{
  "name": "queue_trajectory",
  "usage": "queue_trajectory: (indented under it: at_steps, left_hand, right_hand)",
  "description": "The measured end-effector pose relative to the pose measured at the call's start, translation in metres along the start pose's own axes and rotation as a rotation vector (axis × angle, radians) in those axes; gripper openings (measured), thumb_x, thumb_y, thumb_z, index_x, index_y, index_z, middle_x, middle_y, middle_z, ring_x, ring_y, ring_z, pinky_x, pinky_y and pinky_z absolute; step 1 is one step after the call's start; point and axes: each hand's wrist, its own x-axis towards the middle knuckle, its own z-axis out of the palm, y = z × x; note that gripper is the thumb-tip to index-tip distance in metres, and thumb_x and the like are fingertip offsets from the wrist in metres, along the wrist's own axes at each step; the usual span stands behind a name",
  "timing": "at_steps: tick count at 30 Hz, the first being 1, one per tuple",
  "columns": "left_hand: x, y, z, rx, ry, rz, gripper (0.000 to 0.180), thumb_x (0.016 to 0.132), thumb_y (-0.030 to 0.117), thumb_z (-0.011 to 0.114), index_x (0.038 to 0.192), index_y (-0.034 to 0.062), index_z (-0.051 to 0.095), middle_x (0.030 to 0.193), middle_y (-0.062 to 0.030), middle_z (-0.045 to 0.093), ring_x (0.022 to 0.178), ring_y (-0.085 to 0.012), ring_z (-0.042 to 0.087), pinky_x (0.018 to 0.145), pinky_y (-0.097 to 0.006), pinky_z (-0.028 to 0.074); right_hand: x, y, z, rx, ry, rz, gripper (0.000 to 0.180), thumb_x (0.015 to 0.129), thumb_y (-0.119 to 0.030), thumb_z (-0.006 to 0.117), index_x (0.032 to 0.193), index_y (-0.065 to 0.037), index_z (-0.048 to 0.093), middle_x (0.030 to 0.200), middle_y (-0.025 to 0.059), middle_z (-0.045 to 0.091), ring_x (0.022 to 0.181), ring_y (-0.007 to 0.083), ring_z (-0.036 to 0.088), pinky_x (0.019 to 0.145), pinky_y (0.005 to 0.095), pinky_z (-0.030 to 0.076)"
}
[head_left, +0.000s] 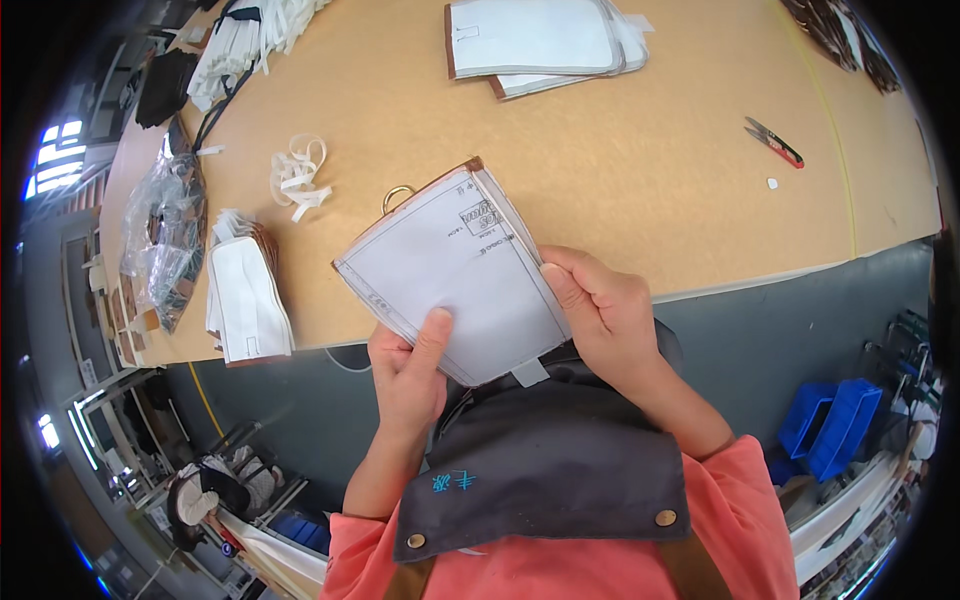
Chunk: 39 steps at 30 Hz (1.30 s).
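Note:
Both hands hold a flat white-lined pouch piece with a brown edge and a brass ring at its top corner, tilted over the near edge of the tan worktable. My left hand grips its lower edge with the thumb lying on the white face. Along the right side, my right hand pinches the edge. A small white tab sticks out below the piece.
A stack of similar white and brown pieces lies at the left, with another stack at the far side. White strips, a crinkled plastic bag and red-handled snips lie on the table. Blue bins stand at the lower right.

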Motion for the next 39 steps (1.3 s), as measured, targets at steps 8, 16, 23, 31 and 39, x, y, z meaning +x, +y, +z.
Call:
queue_trajectory:
  at_steps: [8, 16, 23, 31, 39]
  left_hand:
    - [0.001, -0.005, 0.0, -0.055, 0.062, -0.084, 0.035, 0.099, 0.011, 0.061, 0.131, -0.0041, 0.054, 0.126, -0.015, 0.064, 0.113, -0.0209, 0.063, 0.098, -0.036, 0.05]
    - [0.001, 0.001, 0.002, -0.148, -0.03, -0.226, 0.035, 0.098, 0.01, 0.062, 0.13, -0.0035, 0.056, 0.123, -0.0147, 0.066, 0.11, -0.0201, 0.064, 0.096, -0.035, 0.051]
    - [-0.01, 0.008, 0.005, -0.009, -0.082, -0.207, 0.039, 0.098, 0.01, 0.062, 0.134, -0.0025, 0.052, 0.123, -0.0136, 0.065, 0.111, -0.0178, 0.063, 0.096, -0.034, 0.05]
    - [-0.006, 0.007, 0.013, -0.235, -0.171, -0.133, 0.048, 0.105, 0.015, 0.051, 0.149, 0.0018, 0.037, 0.137, -0.0072, 0.055, 0.122, -0.0119, 0.053, 0.102, -0.029, 0.045]
    - [-0.012, 0.003, 0.008, -0.263, -0.198, -0.043, 0.052, 0.106, 0.014, 0.047, 0.154, 0.0008, 0.03, 0.142, -0.007, 0.052, 0.127, -0.0116, 0.049, 0.105, -0.028, 0.041]
  right_hand:
    - [-0.012, 0.008, 0.011, -0.288, 0.09, -0.224, 0.035, 0.09, -0.006, 0.07, 0.124, 0.002, 0.065, 0.09, 0.0163, 0.074, 0.073, 0.0191, 0.072, 0.067, 0.0301, 0.056]
    - [0.02, -0.014, -0.006, 0.711, -0.172, 0.377, 0.049, 0.091, -0.004, 0.069, 0.137, 0.004, 0.054, 0.114, 0.0126, 0.07, 0.099, 0.0142, 0.067, 0.085, 0.0284, 0.054]
    - [0.018, -0.012, -0.003, 0.736, -0.257, 0.478, 0.04, 0.096, -0.004, 0.061, 0.135, 0.004, 0.055, 0.117, 0.009, 0.068, 0.102, 0.012, 0.064, 0.087, 0.0266, 0.052]
    - [-0.001, -0.021, -0.006, 0.674, -0.101, 0.392, 0.038, 0.096, -0.003, 0.061, 0.132, 0.008, 0.055, 0.118, 0.0108, 0.068, 0.103, 0.0127, 0.063, 0.091, 0.0272, 0.049]
    - [-0.005, -0.025, -0.005, 0.653, -0.113, 0.378, 0.041, 0.097, -0.004, 0.061, 0.134, 0.009, 0.053, 0.12, 0.0124, 0.067, 0.107, 0.0147, 0.064, 0.094, 0.0279, 0.048]
